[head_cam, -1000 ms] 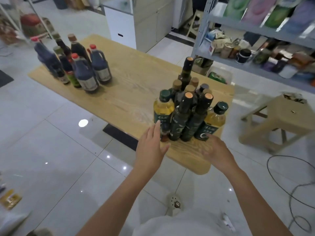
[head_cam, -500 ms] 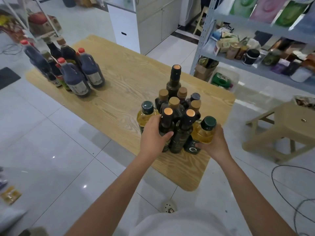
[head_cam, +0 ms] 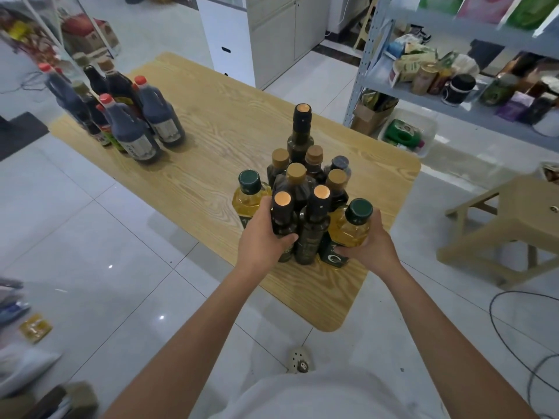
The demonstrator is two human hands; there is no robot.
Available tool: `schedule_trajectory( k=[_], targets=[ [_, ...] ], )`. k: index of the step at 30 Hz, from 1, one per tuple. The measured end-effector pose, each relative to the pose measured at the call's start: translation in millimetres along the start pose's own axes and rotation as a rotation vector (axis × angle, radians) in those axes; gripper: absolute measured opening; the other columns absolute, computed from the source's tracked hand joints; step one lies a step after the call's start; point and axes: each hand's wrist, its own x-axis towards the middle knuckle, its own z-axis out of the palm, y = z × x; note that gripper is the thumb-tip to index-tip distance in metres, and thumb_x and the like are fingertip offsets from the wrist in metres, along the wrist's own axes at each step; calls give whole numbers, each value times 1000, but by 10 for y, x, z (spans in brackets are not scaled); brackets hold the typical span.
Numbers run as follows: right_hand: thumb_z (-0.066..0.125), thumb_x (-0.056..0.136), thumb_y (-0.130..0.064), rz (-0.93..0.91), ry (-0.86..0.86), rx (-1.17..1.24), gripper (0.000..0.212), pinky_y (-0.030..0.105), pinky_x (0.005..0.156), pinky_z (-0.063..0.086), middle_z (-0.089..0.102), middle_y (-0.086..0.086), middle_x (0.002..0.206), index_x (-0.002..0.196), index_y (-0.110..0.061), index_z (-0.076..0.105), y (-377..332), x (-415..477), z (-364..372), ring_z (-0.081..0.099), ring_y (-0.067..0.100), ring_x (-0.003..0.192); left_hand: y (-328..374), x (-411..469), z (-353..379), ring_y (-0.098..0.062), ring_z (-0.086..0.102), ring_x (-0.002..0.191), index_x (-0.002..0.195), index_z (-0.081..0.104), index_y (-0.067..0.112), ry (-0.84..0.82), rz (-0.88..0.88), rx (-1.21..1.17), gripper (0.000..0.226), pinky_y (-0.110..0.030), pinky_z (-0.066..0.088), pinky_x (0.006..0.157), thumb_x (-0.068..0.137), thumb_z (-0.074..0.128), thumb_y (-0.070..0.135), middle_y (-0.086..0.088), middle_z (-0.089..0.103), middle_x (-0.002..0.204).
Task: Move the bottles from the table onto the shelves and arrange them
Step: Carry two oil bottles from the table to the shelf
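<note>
gripping a dark copper-capped bottle [head_cam: 282,220] with the left hand [head_cam: 261,240], fingers curled snug round the body. same deal with the right hand [head_cam: 372,247] on the green-capped yellow oil bottle [head_cam: 348,231]. both upright at the near end of the wooden table [head_cam: 230,125], pressed against the rest of the cluster [head_cam: 302,176]. metal shelves [head_cam: 429,102] off to the right, nearer the right hand, so probably straight up first, then swing right.

I have my 2 bare arms stretched forward, forearms angling inward. My left hand [head_cam: 261,237] wraps a dark bottle [head_cam: 282,211], thumb across its front and fingers hidden behind. My right hand [head_cam: 373,247] cups a yellow bottle [head_cam: 351,229] from the right side, thumb low on its front.
</note>
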Motion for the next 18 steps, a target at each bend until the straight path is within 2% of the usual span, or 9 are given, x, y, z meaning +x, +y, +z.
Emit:
schedule_trajectory(
  k=[7, 13, 18],
  targets=[
    [89, 57, -29, -16, 2, -42, 91, 32, 80, 44, 54, -5, 124, 126, -26, 29, 45, -77, -16, 54, 21, 111, -1, -140, 110, -19, 58, 111, 125, 40, 30, 48, 26, 54, 72, -37, 50, 83, 70, 83, 16, 12, 62, 121],
    [89, 57, -32, -5, 3, -86, 95, 35, 83, 47, 53, -6, 127, 130, -28, 29, 86, -270, 3, 54, 23, 113, -52, -296, 121, -14, 58, 106, 117, 43, 32, 60, 68, 55, 67, -38, 52, 83, 66, 84, 17, 12, 61, 115],
    [89, 53, -42, 12, -17, -160, 104, 36, 83, 48, 53, -5, 132, 134, -29, 25, 118, -507, 56, 54, 25, 115, -110, -434, 29, -14, 57, 111, 125, 43, 29, 11, 52, -21, 72, -36, 51, 89, 67, 84, 15, 10, 62, 118]
  ],
)
